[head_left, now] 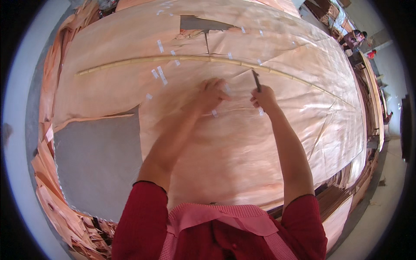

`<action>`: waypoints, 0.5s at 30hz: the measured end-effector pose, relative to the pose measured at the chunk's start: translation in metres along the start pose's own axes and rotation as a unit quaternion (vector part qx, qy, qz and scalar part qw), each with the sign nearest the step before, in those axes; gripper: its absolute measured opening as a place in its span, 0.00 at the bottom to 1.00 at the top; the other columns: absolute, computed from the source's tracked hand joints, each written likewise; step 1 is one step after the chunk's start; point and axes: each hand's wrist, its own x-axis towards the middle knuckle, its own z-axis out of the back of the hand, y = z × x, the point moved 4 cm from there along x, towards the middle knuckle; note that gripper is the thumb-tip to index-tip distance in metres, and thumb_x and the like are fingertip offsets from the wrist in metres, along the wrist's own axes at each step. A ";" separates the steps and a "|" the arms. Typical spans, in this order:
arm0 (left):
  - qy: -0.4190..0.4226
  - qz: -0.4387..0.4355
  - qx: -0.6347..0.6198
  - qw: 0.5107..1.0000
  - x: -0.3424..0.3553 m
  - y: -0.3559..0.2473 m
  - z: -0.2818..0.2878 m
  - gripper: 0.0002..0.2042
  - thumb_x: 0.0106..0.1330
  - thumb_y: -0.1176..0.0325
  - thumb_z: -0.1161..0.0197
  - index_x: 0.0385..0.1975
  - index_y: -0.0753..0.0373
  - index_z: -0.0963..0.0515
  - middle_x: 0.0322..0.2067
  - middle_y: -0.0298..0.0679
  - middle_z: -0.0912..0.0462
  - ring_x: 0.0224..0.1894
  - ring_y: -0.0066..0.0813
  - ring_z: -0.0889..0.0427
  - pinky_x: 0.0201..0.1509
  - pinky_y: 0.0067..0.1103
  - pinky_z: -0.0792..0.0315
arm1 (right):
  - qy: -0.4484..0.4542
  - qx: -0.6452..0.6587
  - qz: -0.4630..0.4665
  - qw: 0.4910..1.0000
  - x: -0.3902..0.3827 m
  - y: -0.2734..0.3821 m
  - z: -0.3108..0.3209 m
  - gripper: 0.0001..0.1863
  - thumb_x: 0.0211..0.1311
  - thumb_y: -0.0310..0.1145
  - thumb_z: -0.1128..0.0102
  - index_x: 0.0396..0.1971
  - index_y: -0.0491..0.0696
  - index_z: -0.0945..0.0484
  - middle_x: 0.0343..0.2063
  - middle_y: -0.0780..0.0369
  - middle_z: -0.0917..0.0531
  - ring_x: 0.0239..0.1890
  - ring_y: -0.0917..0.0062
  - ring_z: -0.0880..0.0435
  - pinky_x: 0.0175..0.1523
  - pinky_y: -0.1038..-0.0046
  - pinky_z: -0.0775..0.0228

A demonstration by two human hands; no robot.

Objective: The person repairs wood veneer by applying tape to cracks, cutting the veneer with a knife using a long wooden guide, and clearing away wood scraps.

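Left hand (pixel 211 94) lies flat, fingers spread, pressing the thin pinkish-tan wood veneer sheet (pixel 242 143) that covers the worktop; right hand (pixel 263 97), at 3 o'clock from it, has its grip closed around a slim dark blade-like tool (pixel 256 80) pointing to 12 o'clock. Small white tape strips (pixel 161 75) patch the seams, and a long pale bamboo pole (pixel 190 59) lies across at 12 o'clock. Judged light, floppy and easily split: support flat, lift by broad edges.

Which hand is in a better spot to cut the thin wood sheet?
The right hand, probably. It already holds the dark blade upright over the veneer sheet, beside the bamboo stick. The left hand is pressing flat on the sheet with no tool.
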 end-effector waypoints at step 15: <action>0.083 0.126 0.243 0.958 -0.413 -0.142 0.031 0.28 0.50 0.61 0.39 0.54 0.56 0.35 0.59 0.38 0.40 0.63 0.40 0.45 0.63 0.41 0.50 | -0.074 0.279 -0.151 0.945 -0.332 -0.248 -0.015 0.09 0.58 0.34 0.45 0.29 0.43 0.29 0.16 0.64 0.26 0.12 0.83 0.30 0.17 0.80 0.35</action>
